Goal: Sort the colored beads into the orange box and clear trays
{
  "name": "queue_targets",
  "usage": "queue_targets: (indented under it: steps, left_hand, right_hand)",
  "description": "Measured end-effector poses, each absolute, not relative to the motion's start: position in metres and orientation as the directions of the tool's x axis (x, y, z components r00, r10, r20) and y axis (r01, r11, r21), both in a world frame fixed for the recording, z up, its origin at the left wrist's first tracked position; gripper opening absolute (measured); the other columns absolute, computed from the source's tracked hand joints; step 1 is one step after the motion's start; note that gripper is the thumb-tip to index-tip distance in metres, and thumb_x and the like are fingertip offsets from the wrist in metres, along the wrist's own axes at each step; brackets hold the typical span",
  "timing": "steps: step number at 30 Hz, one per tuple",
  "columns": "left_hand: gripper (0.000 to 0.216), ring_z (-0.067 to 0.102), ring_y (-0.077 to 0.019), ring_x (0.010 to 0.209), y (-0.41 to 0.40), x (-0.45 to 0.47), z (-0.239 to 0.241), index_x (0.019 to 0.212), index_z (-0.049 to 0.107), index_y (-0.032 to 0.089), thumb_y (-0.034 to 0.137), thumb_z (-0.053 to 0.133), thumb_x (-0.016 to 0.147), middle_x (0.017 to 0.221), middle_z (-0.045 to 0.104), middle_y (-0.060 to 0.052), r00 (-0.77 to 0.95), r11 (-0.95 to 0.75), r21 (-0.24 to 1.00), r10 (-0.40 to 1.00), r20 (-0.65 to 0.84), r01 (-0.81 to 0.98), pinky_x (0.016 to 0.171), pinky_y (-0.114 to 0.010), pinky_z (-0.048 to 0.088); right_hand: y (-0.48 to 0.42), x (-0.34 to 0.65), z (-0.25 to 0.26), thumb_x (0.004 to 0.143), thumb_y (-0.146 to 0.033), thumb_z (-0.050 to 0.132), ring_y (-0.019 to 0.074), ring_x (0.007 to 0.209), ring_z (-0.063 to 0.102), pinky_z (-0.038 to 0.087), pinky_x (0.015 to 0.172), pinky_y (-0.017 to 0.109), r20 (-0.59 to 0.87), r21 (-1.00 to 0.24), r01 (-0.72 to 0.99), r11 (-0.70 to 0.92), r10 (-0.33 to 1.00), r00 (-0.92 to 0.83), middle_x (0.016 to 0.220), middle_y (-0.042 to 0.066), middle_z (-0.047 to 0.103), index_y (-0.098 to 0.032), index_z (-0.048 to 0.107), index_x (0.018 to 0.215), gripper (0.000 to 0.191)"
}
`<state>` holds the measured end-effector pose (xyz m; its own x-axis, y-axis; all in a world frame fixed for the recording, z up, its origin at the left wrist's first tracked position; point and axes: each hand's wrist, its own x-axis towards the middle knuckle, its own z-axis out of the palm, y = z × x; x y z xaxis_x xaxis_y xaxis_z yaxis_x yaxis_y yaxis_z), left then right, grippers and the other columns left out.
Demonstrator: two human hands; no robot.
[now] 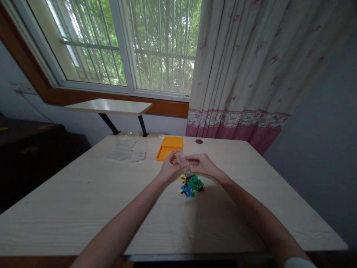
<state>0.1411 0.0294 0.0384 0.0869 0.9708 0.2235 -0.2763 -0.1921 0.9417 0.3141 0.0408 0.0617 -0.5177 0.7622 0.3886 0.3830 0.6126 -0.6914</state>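
Both hands meet over the middle of the table around a small clear plastic box (182,159). My left hand (169,166) grips its left side, and my right hand (203,164) pinches the right side. The box is tilted; its see-through walls make its contents hard to make out. Just below it, a heap of small building bricks (192,185) in blue, green, yellow and dark brown lies loose on the tabletop. Behind my left hand rests an orange tray-like case (172,143), partly covered by my fingers.
Several clear plastic boxes or lids (119,154) lie at the table's back left, beside a small clear packet (137,156). A raised white shelf (111,107) on black legs stands behind them. The table (134,212) has a round cable hole (199,141) near the curtain (237,123).
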Motion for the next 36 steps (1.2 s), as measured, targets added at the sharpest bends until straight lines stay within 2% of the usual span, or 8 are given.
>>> queue_targets:
  steps: [10,17,23,25,27,30,33,36]
  left_hand:
    - [0.067,0.056,-0.0188,0.093,0.029,0.139,0.044,0.106,0.052,0.017,0.015,0.077,0.044,0.106,0.055,-0.006,0.06,-0.177,0.945,0.978,0.2,-0.275,0.086,-0.035,0.043]
    - [0.064,0.053,-0.0198,0.098,0.029,0.138,0.045,0.105,0.053,0.018,0.015,0.076,0.045,0.106,0.055,-0.005,0.048,-0.22,0.952,0.971,0.235,-0.214,0.087,-0.034,0.042]
    - [0.063,0.055,-0.0195,0.095,0.027,0.133,0.052,0.107,0.053,0.018,0.017,0.075,0.048,0.106,0.055,-0.005,0.075,-0.223,0.948,0.967,0.245,-0.227,0.086,-0.034,0.043]
    - [0.064,0.056,-0.0192,0.093,0.027,0.132,0.052,0.108,0.052,0.018,0.017,0.075,0.048,0.104,0.056,-0.005,0.101,-0.219,0.939,0.962,0.254,-0.266,0.086,-0.035,0.043]
    - [0.067,0.057,-0.0188,0.09,0.029,0.131,0.052,0.109,0.051,0.019,0.017,0.076,0.047,0.101,0.057,-0.005,0.123,-0.205,0.922,0.958,0.257,-0.328,0.085,-0.036,0.044]
    - [0.074,0.059,-0.0202,0.086,0.028,0.13,0.052,0.113,0.047,0.021,0.022,0.078,0.045,0.096,0.058,-0.005,0.217,-0.105,0.884,0.95,0.224,-0.455,0.083,-0.039,0.044]
    - [0.079,0.059,-0.0231,0.09,0.024,0.129,0.055,0.116,0.044,0.023,0.026,0.079,0.046,0.099,0.058,-0.007,0.336,0.023,0.848,0.924,0.185,-0.529,0.083,-0.04,0.043]
    - [0.074,0.057,-0.0241,0.096,0.021,0.129,0.057,0.116,0.045,0.025,0.026,0.078,0.049,0.106,0.055,-0.007,0.376,0.064,0.829,0.909,0.182,-0.556,0.084,-0.038,0.043]
  right_hand:
    - [0.042,0.313,0.062,0.066,-0.025,0.061,0.0165,0.072,0.064,0.053,0.064,0.027,0.382,-0.685,0.385,0.619,0.754,-0.534,0.098,0.005,0.065,-0.017,0.061,0.107,0.041]
    - [0.034,0.312,0.075,0.068,-0.02,0.058,0.0165,0.076,0.063,0.049,0.067,0.025,0.35,-0.586,0.445,0.677,0.707,-0.614,0.097,0.004,0.065,-0.019,0.057,0.109,0.041]
    - [0.037,0.321,0.086,0.072,-0.019,0.053,0.0101,0.057,0.057,0.042,0.055,0.017,0.355,-0.532,0.506,0.679,0.721,-0.595,0.069,-0.001,0.063,-0.016,0.061,0.096,0.026]
    - [0.039,0.325,0.088,0.075,-0.023,0.052,0.0099,0.058,0.057,0.043,0.055,0.018,0.358,-0.572,0.463,0.677,0.714,-0.602,0.07,-0.002,0.063,-0.015,0.061,0.095,0.024]
    - [0.044,0.328,0.088,0.077,-0.027,0.05,0.0122,0.068,0.06,0.046,0.063,0.021,0.372,-0.66,0.377,0.65,0.718,-0.588,0.081,0.001,0.065,-0.016,0.06,0.099,0.027]
    - [0.054,0.331,0.084,0.08,-0.039,0.047,0.0155,0.081,0.062,0.049,0.072,0.028,0.357,-0.853,0.189,0.486,0.808,-0.47,0.093,0.005,0.065,-0.017,0.058,0.103,0.034]
    - [0.067,0.334,0.076,0.077,-0.048,0.049,0.0162,0.07,0.064,0.052,0.065,0.03,0.238,-0.968,0.003,0.252,0.916,-0.322,0.08,0.007,0.067,-0.016,0.06,0.096,0.038]
    - [0.075,0.334,0.071,0.075,-0.047,0.054,0.0162,0.06,0.064,0.052,0.054,0.026,0.139,-0.988,-0.101,0.117,0.959,-0.246,0.07,0.007,0.067,-0.015,0.061,0.087,0.035]
